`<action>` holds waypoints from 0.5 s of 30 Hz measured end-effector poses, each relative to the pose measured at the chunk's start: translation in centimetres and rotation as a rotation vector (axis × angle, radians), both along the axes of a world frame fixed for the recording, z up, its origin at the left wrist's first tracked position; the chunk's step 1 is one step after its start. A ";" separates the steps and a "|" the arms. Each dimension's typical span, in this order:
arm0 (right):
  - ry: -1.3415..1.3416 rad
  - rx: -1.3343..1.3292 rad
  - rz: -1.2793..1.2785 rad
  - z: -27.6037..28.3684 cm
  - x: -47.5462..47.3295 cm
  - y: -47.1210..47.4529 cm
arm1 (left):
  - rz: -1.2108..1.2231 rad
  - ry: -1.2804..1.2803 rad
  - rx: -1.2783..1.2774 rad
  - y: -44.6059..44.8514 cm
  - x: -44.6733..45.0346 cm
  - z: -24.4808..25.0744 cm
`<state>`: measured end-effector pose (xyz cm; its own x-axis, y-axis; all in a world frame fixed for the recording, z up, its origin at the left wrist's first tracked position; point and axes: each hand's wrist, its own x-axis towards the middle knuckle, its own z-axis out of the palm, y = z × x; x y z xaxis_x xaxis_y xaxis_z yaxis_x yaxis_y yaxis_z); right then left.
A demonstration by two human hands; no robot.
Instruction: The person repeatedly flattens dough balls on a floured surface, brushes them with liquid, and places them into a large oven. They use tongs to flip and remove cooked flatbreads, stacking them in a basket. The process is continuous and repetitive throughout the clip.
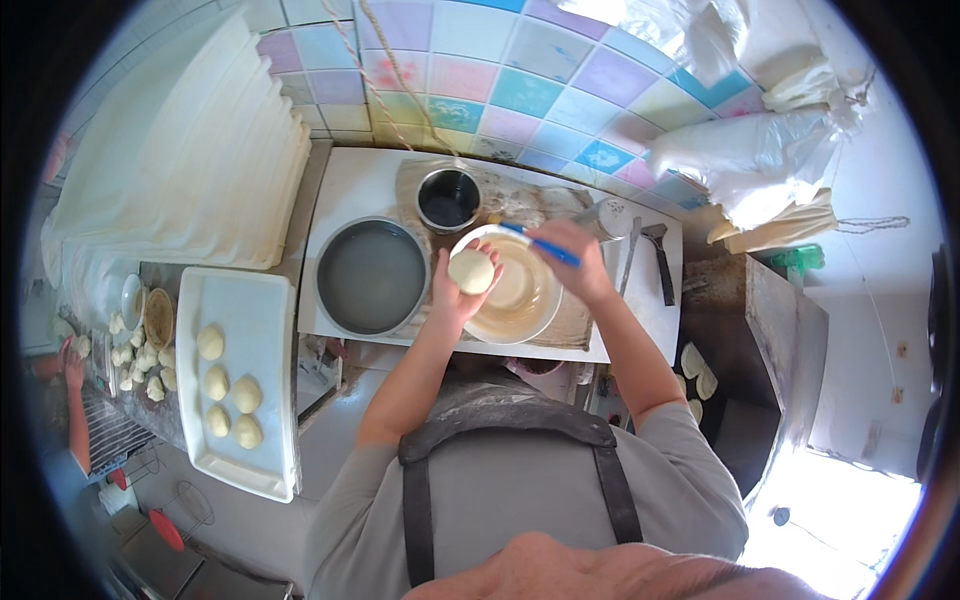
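Observation:
On the palm and fingers of my left hand [450,291] rests a round, flattened piece of dough [471,271], above the left rim of a white bowl [552,313] of cloudy liquid. My right hand [576,259] grips a blue-handled brush [553,251], its tip over the bowl's upper edge. Left of the bowl stands a wide round metal pan [373,276] with greyish liquid. Behind is a dark-filled metal pot [448,199]. A shaker with a perforated lid [613,219] stands beyond my right hand.
A white tray [286,390] with several dough rounds [247,394] lies left, near stacked trays [187,165]. Another person's hand [73,367] is at far left by dough pieces [155,388]. Right are a black-handled scraper [664,262] and an oven-like metal box [787,352] holding flatbreads [703,381].

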<state>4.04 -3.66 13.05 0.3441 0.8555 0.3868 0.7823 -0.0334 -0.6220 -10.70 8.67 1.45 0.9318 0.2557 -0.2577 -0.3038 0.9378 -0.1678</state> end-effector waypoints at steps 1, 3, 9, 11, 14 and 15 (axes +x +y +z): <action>-0.141 -0.044 0.107 0.6 -0.3 -1.3 | -0.019 0.095 -0.026 -0.1 1.8 -0.8; -0.148 -0.135 0.261 0.5 -2.5 -3.2 | -0.023 0.052 0.018 -0.2 3.9 -2.1; 0.371 -0.032 -0.066 -1.5 -3.9 -6.1 | -0.040 -0.090 0.141 0.2 3.2 -3.2; 0.571 -0.006 -0.265 -2.7 -3.2 -5.6 | -0.105 0.084 0.197 0.4 2.7 -2.7; 0.628 0.087 -0.404 -3.5 -1.1 -3.9 | -0.104 0.454 0.358 0.0 2.9 -1.5; 0.656 0.098 -0.448 -3.4 -0.2 -2.6 | -0.082 0.464 0.888 -0.3 3.3 -1.2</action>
